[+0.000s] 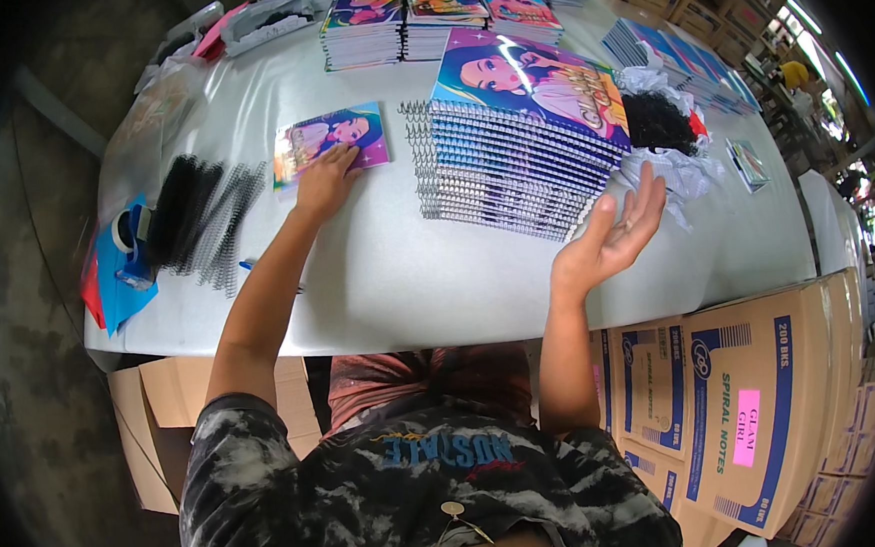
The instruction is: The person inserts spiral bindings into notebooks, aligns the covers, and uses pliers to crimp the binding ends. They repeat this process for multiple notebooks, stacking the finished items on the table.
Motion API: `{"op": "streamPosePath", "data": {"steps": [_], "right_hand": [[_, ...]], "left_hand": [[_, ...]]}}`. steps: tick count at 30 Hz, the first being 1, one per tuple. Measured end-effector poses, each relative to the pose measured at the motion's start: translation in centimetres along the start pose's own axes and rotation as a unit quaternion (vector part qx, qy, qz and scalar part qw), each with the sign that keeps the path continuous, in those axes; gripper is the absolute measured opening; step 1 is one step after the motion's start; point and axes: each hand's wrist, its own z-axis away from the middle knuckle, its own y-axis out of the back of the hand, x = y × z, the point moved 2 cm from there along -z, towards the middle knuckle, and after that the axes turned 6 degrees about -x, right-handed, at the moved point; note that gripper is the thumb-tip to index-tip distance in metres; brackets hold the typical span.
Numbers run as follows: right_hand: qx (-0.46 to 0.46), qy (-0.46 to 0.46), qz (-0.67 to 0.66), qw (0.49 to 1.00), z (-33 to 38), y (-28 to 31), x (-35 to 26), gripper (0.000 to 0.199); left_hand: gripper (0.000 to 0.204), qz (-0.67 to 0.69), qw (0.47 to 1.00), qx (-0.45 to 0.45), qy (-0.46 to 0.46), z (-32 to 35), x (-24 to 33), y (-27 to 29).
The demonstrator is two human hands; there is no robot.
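Observation:
A notebook with a colourful illustrated cover point(304, 143) lies flat on the white table, left of the middle. My left hand point(328, 183) rests on its near part, fingers stretched over the cover and not visibly gripping it. To the right rises a tall stack of spiral notebooks point(520, 153), its wire bindings showing along the near and left sides. Beside the stack's near right corner I hold my right hand point(611, 238) palm up, open, thumb and fingers apart, nothing in it. Whether it touches the stack I cannot tell.
Loose black spiral coils point(188, 214) lie at the left, beside a blue tape dispenser point(134, 257). More notebook stacks point(364, 47) stand at the back. Black coils point(657, 123) and crumpled white paper sit right of the tall stack. Cardboard boxes point(726, 396) flank me below the table edge.

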Motion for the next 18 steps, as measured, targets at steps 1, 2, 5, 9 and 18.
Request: {"op": "streamPosePath", "data": {"steps": [1, 2, 5, 9, 18], "right_hand": [[-0.008, 0.01, -0.012, 1.0, 0.7, -0.1, -0.2, 0.051], [-0.015, 0.016, -0.03, 0.999, 1.6, -0.6, -0.5, 0.05], [-0.094, -0.03, -0.107, 0.989, 4.9, -3.1, -1.3, 0.041], [-0.264, -0.523, -0.353, 0.729, 10.2, -7.3, -1.5, 0.046], [-0.344, -0.271, -0.376, 0.817, 6.8, -6.5, -2.9, 0.018]], "left_hand": [[0.028, 0.047, 0.997, -0.033, 0.046, 0.2, 0.7, 0.1], [0.025, 0.087, 0.989, -0.068, 0.094, 0.3, 1.1, 1.1], [0.024, 0.124, 0.972, 0.02, 0.196, 2.2, -2.6, 2.9], [0.033, 0.352, 0.845, 0.292, 0.279, 3.1, 0.5, 11.7], [0.038, 0.628, 0.669, 0.248, 0.31, 11.7, 9.1, 16.4]]}}
